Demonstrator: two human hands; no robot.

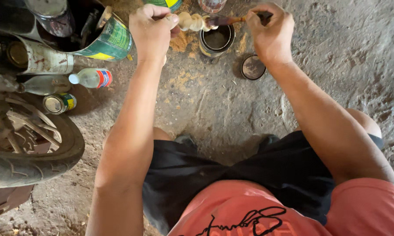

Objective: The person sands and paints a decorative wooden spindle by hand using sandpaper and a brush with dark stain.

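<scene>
Dim, warm daylight — soft shadows, sharp focus, slight wide-angle edge stretch.

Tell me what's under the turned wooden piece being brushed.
An open tin sits below the wooden piece, beside spilled sawdust. Its inside looks dark; its contents cannot be made out.

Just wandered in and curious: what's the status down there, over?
Left hand gripping pale turned wooden piece. Right hand holding brush against it. Open tin directly below; nothing in between.
</scene>
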